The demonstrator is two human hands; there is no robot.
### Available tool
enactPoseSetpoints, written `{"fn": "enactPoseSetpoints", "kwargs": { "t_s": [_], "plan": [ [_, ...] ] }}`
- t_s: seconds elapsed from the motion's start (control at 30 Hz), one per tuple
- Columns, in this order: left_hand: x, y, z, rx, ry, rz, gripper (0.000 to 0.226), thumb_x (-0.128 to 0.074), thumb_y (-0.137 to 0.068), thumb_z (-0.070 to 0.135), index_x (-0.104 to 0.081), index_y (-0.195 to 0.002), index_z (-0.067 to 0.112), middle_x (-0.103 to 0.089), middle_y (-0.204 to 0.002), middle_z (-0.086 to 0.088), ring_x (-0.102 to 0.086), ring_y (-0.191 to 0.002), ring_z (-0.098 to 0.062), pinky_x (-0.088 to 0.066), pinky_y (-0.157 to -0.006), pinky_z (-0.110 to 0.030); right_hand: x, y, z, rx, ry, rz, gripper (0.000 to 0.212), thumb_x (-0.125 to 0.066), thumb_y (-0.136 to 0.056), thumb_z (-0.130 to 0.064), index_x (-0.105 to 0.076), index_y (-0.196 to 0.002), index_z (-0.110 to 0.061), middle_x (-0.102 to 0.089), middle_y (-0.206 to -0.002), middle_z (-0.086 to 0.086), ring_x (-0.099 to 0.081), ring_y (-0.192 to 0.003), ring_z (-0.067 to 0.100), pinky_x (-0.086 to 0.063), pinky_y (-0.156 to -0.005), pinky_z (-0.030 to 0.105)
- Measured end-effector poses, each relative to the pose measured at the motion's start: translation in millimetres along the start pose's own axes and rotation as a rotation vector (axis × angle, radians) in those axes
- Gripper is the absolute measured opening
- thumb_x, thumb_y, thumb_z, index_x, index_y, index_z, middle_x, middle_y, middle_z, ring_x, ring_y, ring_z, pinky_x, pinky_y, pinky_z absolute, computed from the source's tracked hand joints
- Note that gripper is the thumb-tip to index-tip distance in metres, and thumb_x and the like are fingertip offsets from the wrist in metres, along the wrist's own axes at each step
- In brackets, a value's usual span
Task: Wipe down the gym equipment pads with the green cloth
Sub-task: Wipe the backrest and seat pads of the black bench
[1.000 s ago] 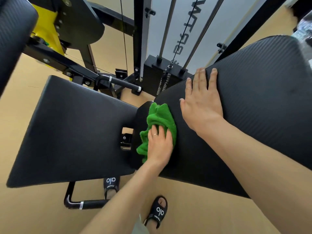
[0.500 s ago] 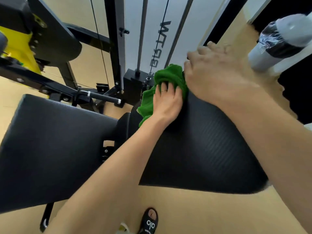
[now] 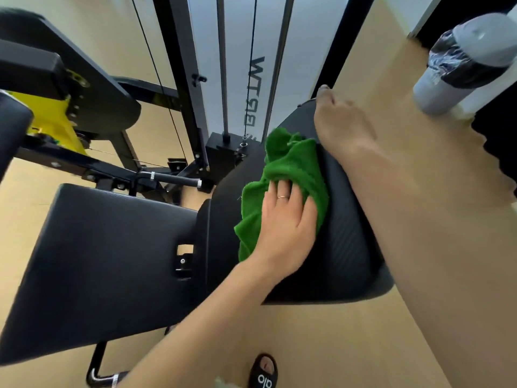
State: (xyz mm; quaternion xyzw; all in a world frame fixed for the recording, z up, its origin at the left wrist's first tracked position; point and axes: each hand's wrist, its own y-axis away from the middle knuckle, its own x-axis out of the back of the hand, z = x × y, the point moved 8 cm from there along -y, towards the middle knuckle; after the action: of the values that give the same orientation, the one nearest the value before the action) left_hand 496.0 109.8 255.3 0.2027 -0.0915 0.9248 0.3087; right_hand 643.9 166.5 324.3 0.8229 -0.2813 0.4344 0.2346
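My left hand [image 3: 285, 219] lies palm-down on the green cloth [image 3: 291, 175], fingers slightly curled into its folds and pressing it against the black back pad [image 3: 344, 228] of a gym machine; a thin ring shows on one finger. The cloth is bunched on the upper left part of that pad, its far end rising toward the pad's top edge, its near end tucked under my wrist. My left forearm reaches in from the bottom of the view, crossing the near corner of the flat seat pad [image 3: 106, 253], which sits just left of the back pad with a gap and a bolted bracket between them.

My right hand [image 3: 340, 121] rests at the top of the back pad, just beyond the cloth, blurred; I cannot tell whether its fingers lie spread or curl over the edge. My right forearm runs along the pad's right side.

Behind the pads, a pale shroud on the weight stack [image 3: 257, 88] carries upside-down lettering that reads roughly "WT98"; the lower characters are unclear. Below, on the tan floor, my black slide sandal [image 3: 264, 373] bears the word "alo" in white. A grey roller [image 3: 464, 63] wrapped in plastic film stands at upper right.
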Motion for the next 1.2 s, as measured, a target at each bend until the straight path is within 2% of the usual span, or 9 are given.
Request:
{"fn": "enactPoseSetpoints", "kwargs": {
  "t_s": [0.13,0.23,0.33,0.43,0.63,0.77,0.87,1.1,1.2],
  "plan": [
    [0,-69,-1,0.051,-0.105,0.021,0.064,-0.011,-0.089,0.042,-0.041,-0.14,0.016,-0.04,-0.146,-0.01,-0.025,-0.14,-0.03,-0.016,-0.117,-0.038,-2,-8,-1,0.033,-0.103,-0.048,0.054,-0.017,-0.107,-0.042,-0.041,-0.154,-0.029,-0.039,-0.161,0.004,-0.032,-0.149,0.028,-0.022,-0.12,0.043],
    [4,-121,-1,0.096,-0.165,-0.026,0.057,-0.022,-0.097,0.032,-0.032,-0.147,0.006,-0.03,-0.154,-0.017,-0.019,-0.145,-0.032,-0.013,-0.12,-0.043,1,-6,-3,0.009,-0.171,-0.041,0.06,-0.019,-0.101,-0.055,-0.049,-0.148,-0.034,-0.049,-0.153,0.005,-0.041,-0.142,0.03,-0.028,-0.118,0.05],
    [10,-152,3,0.129,-0.051,-0.076,0.065,-0.025,-0.091,0.041,-0.027,-0.15,0.015,-0.028,-0.157,-0.013,-0.02,-0.147,-0.031,-0.018,-0.118,-0.05,2,-4,-3,-0.007,-0.157,-0.043,0.06,-0.021,-0.103,-0.056,-0.037,-0.156,-0.034,-0.042,-0.159,0.004,-0.036,-0.145,0.03,-0.026,-0.118,0.049],
    [9,-138,-5,0.156,-0.08,-0.04,0.077,-0.019,-0.082,0.045,-0.029,-0.15,0.01,-0.026,-0.159,-0.013,-0.02,-0.148,-0.029,-0.018,-0.119,-0.05,2,0,-2,0.015,-0.05,-0.04,0.063,-0.024,-0.105,-0.054,-0.021,-0.163,-0.03,-0.032,-0.164,0.007,-0.03,-0.149,0.03,-0.024,-0.117,0.047],
    [-6,0,-24,0.125,-0.09,-0.04,0.081,-0.01,-0.085,0.05,-0.047,-0.131,-0.005,-0.044,-0.139,-0.023,-0.034,-0.132,-0.032,-0.026,-0.11,-0.041,-1,4,-8,0.081,0.196,-0.012,0.064,-0.023,-0.105,-0.051,-0.022,-0.162,-0.023,-0.036,-0.159,0.018,-0.034,-0.144,0.038,-0.027,-0.115,0.05],
    [-15,61,-49,0.035,-0.166,-0.059,0.065,-0.012,-0.092,0.045,-0.041,-0.141,0.012,-0.036,-0.144,0.001,-0.023,-0.143,-0.019,-0.018,-0.119,-0.042,-11,15,-32,0.305,0.696,0.118,0.06,-0.021,-0.107,-0.04,-0.021,-0.162,-0.015,-0.032,-0.161,0.023,-0.02,-0.152,0.041,-0.011,-0.124,0.054],
    [-5,35,-50,0.11,-0.006,0.028,0.063,-0.015,-0.089,0.047,-0.04,-0.141,0.021,-0.031,-0.141,0.016,-0.019,-0.145,-0.015,-0.012,-0.122,-0.042,-28,14,-39,0.4,0.884,0.062,0.058,-0.026,-0.108,-0.034,-0.023,-0.162,-0.013,-0.027,-0.164,0.023,-0.017,-0.154,0.039,-0.014,-0.124,0.055],
    [6,-84,-131,0.2,-0.278,-0.024,0.083,0.004,-0.081,0.047,-0.032,-0.147,0.013,-0.031,-0.155,-0.01,-0.017,-0.146,-0.029,-0.015,-0.12,-0.044,-32,4,-39,0.377,0.957,0.095,0.048,-0.034,-0.106,-0.03,-0.043,-0.149,-0.008,-0.045,-0.146,0.02,-0.041,-0.132,0.038,-0.033,-0.111,0.05],
    [10,-115,-155,0.331,-0.224,-0.081,0.059,-0.013,-0.099,0.035,-0.031,-0.147,0.005,-0.025,-0.157,-0.017,-0.016,-0.147,-0.032,-0.014,-0.12,-0.048,-30,4,-38,0.356,0.992,0.099,0.05,-0.029,-0.108,-0.033,-0.041,-0.15,-0.009,-0.045,-0.147,0.021,-0.041,-0.133,0.039,-0.032,-0.112,0.049]
  ]
}}
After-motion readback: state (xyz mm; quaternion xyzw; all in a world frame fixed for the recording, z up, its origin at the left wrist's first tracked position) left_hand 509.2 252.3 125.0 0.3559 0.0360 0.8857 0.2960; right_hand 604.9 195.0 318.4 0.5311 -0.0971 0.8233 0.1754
